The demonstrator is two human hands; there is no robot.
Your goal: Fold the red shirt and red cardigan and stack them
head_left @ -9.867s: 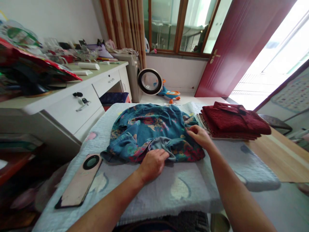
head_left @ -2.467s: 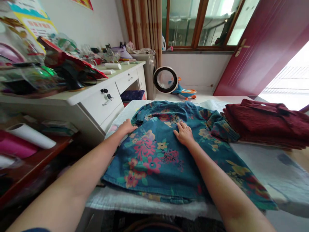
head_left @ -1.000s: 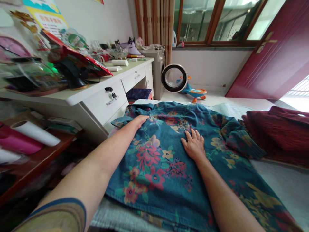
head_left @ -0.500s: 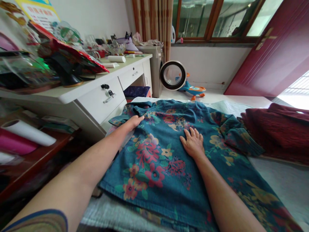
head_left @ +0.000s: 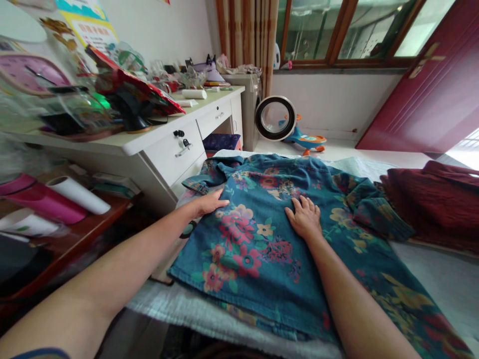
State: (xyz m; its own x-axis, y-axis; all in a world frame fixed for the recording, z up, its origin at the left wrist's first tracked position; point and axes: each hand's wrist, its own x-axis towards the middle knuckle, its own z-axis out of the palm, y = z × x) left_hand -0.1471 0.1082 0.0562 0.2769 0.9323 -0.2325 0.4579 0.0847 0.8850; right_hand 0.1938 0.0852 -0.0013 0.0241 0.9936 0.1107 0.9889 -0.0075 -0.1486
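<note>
A blue denim shirt (head_left: pixel 269 269) with red, yellow and pink flowers lies spread out, its collar end away from me and its hem towards me. At the shirt's left side edge, just below the left sleeve, my left hand (head_left: pixel 209 202) grips the cloth with the thumb on top; its other fingers are partly hidden. My right hand (head_left: pixel 306 219) rests palm down on the middle of the shirt, fingers spread. Under the shirt is a pale cloth cover (head_left: pixel 179 304).
Dark red folded clothing (head_left: pixel 430 204) lies to the right. On the left stand a white desk (head_left: pixel 172 154) crowded with things and a low brown shelf (head_left: pixel 97 219) holding a pink bottle (head_left: pixel 48 199). Beyond are an open washing machine door (head_left: pixel 276 118) and a blue-orange ride-on toy (head_left: pixel 305 138).
My left hand has slid down the shirt's left edge, nearer to me. My right hand stays flat on the same part of the shirt. The view has turned slightly left.
</note>
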